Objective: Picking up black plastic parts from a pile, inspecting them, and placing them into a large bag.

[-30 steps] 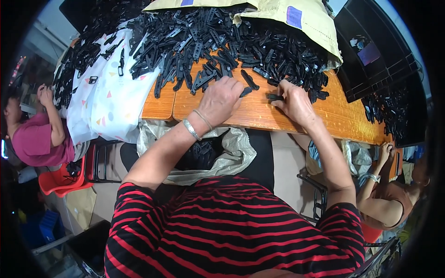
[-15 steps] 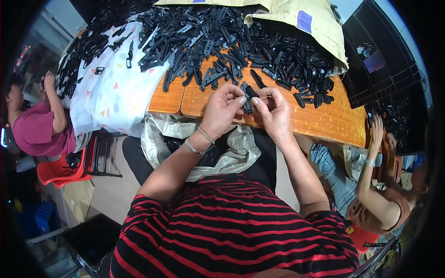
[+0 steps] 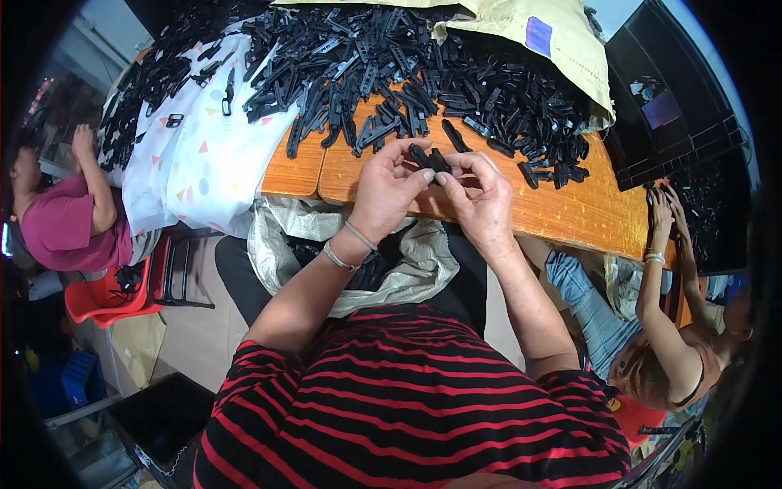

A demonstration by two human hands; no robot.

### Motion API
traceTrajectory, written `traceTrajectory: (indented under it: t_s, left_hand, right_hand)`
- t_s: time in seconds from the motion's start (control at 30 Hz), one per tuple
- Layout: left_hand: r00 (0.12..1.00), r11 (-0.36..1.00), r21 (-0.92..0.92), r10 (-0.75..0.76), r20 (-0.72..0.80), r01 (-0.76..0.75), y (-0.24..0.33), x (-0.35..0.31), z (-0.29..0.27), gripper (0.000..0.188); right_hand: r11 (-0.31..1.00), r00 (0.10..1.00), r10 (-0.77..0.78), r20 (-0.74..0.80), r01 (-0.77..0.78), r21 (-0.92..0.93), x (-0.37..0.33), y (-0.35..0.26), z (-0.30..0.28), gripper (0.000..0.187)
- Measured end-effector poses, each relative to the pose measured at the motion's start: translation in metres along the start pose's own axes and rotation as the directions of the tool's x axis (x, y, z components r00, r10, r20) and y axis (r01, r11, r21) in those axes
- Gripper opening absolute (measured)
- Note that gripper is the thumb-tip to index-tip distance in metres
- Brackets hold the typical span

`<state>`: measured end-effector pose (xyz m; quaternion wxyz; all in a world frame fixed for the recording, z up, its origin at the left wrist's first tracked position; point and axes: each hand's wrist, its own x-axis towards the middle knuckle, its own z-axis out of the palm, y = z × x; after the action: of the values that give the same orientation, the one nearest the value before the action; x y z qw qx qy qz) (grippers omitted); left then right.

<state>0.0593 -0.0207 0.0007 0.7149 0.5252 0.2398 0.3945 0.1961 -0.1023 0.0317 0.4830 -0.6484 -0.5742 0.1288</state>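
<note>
Just above the near edge of the wooden table, I hold a small black plastic part in both hands. My left hand pinches its left end between thumb and fingers. My right hand is closed on the right end, its thumb pressed against the near side. Whether it is one part or two joined pieces cannot be made out. Beyond my fingers, a loose narrow black piece lies on the wood. Farther back spreads a big heap of similar black plastic parts.
An open woven sack rests on my lap. At left lies white patterned sheeting; a yellowish paper sack covers the back right. A black bin stands right. A person sits left, another right.
The black part has turned in my fingers and now lies more slanted to the left. The right-hand person's hands have shifted at the bin's edge; the left-hand person's hand has moved slightly.
</note>
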Motion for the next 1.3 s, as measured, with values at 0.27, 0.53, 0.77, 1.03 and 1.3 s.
traceTrajectory:
  t_s: [0.27, 0.53, 0.77, 1.03, 1.3]
  left_hand:
    - [0.991, 0.991, 0.032, 0.131, 0.002, -0.131, 0.001, -0.006, 0.006, 0.039]
    - [0.933, 0.787, 0.523, 0.357, 0.047, -0.327, 0.021, -0.026, 0.016, 0.039]
    - [0.786, 0.518, 0.630, 0.560, 0.261, -0.578, 0.043, -0.030, 0.023, 0.030]
    - [0.841, 0.586, 0.634, 0.499, 0.209, -0.505, 0.035, -0.032, 0.018, 0.025]
    - [0.963, 0.912, 0.325, 0.270, -0.020, -0.249, 0.028, -0.037, 0.006, 0.009]
  right_hand:
    - [0.968, 0.989, 0.140, 0.048, -0.147, 0.205, -0.004, 0.011, 0.007, 0.020]
    - [0.970, 0.993, -0.104, -0.059, 0.114, 0.215, -0.004, 0.002, 0.011, 0.031]
    - [0.688, 0.976, 0.142, 0.162, -0.215, 0.693, -0.007, -0.001, 0.001, 0.039]
    - [0.878, 0.985, 0.149, 0.089, -0.173, 0.446, -0.008, 0.007, 0.012, 0.041]
    - [0.934, 0.981, 0.103, 0.165, -0.152, 0.323, -0.019, -0.013, 0.018, 0.040]
